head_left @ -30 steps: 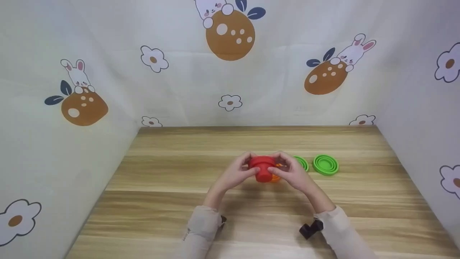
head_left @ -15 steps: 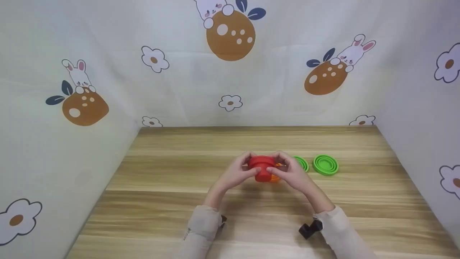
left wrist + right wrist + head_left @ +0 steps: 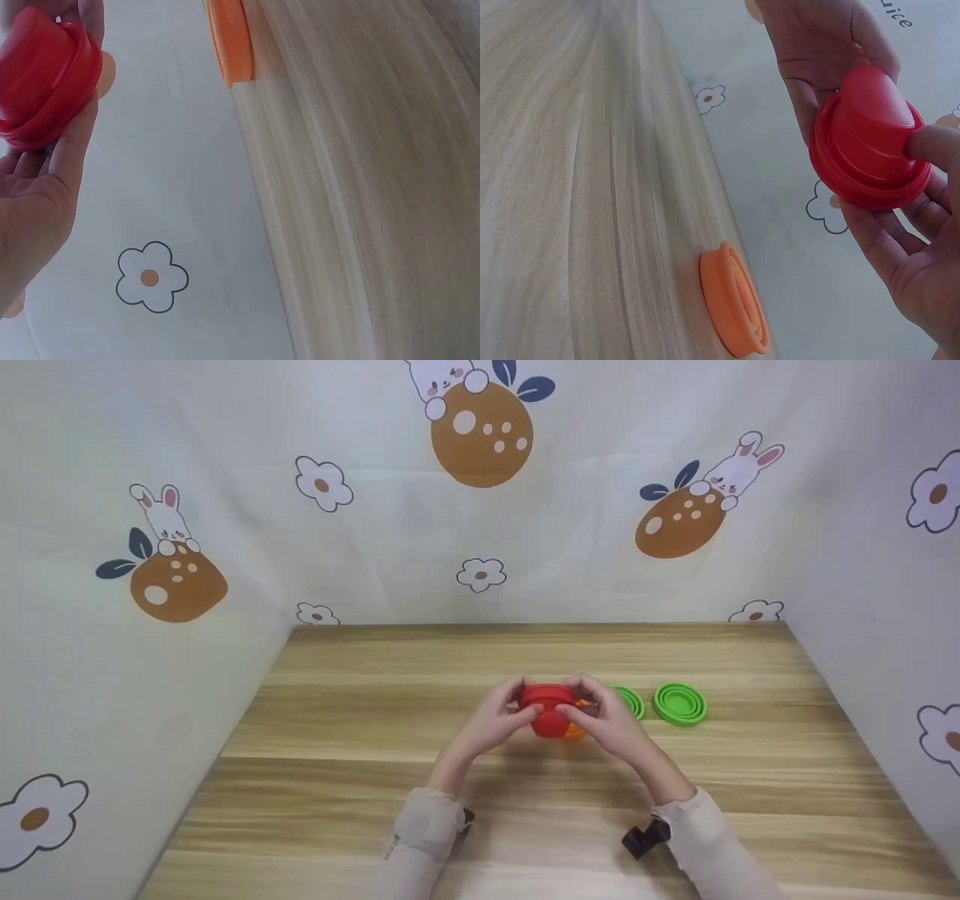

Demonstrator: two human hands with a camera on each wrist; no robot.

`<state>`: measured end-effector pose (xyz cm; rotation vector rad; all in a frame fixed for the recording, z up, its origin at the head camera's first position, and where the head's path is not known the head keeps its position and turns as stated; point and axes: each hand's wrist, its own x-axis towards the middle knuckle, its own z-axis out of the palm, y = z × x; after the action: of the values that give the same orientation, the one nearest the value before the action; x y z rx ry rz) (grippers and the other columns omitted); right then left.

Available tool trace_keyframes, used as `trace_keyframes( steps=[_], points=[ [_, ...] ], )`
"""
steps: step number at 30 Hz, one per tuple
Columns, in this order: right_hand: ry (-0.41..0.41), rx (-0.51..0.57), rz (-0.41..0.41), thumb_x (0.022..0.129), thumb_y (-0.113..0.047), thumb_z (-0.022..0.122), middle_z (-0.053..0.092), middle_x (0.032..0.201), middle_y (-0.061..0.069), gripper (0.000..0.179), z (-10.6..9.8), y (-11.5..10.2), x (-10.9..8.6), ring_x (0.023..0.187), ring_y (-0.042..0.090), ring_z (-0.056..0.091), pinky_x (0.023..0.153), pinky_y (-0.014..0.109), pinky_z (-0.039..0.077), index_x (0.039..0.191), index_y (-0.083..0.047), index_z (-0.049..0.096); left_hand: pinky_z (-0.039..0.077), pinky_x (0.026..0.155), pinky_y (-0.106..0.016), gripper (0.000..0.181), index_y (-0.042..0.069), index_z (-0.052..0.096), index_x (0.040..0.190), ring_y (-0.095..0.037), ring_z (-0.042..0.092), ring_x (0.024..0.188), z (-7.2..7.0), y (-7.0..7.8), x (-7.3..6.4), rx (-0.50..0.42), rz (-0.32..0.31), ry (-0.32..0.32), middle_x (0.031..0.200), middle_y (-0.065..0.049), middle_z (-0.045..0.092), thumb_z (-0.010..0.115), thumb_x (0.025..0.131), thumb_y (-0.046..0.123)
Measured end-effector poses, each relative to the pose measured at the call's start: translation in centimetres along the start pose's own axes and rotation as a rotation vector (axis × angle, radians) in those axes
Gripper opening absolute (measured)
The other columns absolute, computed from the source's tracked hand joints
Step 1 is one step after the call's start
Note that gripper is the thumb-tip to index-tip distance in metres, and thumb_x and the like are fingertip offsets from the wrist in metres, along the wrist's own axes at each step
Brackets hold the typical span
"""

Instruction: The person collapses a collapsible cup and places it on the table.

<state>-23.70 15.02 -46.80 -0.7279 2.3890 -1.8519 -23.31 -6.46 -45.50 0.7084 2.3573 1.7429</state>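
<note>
A red collapsible cup [image 3: 550, 697] with stepped rings is held above the table between both hands, its narrow base tilted toward me. My left hand [image 3: 496, 720] grips its left side, thumb on the narrow part and fingers behind the wide rim. From the right, my right hand [image 3: 611, 724] grips it the same way. In the right wrist view the red cup [image 3: 870, 142] shows its wide rim and partly folded body. Partly hidden behind the cup and the right hand is an orange collapsed cup [image 3: 576, 729], which lies on the table [image 3: 731, 300].
Two green collapsed cups lie to the right: one [image 3: 681, 704] in full sight, the other [image 3: 634, 703] partly hidden by the right hand. The wooden table [image 3: 360, 810] meets patterned cloth walls [image 3: 390, 547] at the back and sides.
The red cup's narrow end has become shorter, pushed in toward the rim under the thumbs. Both hands stay in nearly the same place.
</note>
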Motion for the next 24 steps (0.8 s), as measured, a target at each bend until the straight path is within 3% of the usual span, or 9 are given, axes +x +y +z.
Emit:
trace_keyframes(
  steps=[5,11,17,24],
  points=[
    [-0.024,0.022,-0.037,0.094,-0.006,0.065,0.065,0.118,0.027,0.033,-0.32,0.05,-0.17,0.104,0.001,0.061,0.091,0.017,0.055,0.124,0.007,0.058,0.054,0.100,-0.044,0.020,0.002,0.058,0.113,-0.018,0.060,0.102,-0.12,-0.03,-0.10,0.045,0.018,0.016,0.107,-0.015,0.065,0.061,0.097,0.014],
    [-0.032,0.012,-0.019,0.093,-0.004,0.066,0.063,0.119,0.028,0.035,-0.42,0.23,-0.04,0.104,0.002,0.061,0.090,0.019,0.056,0.125,0.008,0.057,0.050,0.102,-0.046,0.014,0.002,0.059,0.108,-0.018,0.061,0.100,-0.09,0.07,-0.09,0.062,0.022,0.034,0.102,-0.014,0.067,0.061,0.097,0.012],
    [0.004,-0.041,-0.028,0.093,-0.004,0.066,0.066,0.115,0.024,0.031,-0.21,0.42,-0.07,0.104,0.009,0.063,0.090,0.024,0.058,0.122,0.007,0.059,0.049,0.105,-0.048,0.017,0.002,0.059,0.111,-0.020,0.061,0.104,-0.05,0.01,-0.11,0.037,0.013,0.025,0.105,-0.015,0.067,0.060,0.098,0.014],
    [0.041,-0.040,-0.041,0.092,0.000,0.065,0.067,0.113,0.026,0.029,-0.04,0.41,-0.01,0.101,0.001,0.062,0.086,0.022,0.058,0.120,0.008,0.059,0.055,0.098,-0.044,0.021,-0.003,0.056,0.111,-0.028,0.061,0.109,-0.20,-0.18,-0.18,-0.014,0.046,0.004,0.105,-0.016,0.064,0.053,0.092,0.005]
  ],
)
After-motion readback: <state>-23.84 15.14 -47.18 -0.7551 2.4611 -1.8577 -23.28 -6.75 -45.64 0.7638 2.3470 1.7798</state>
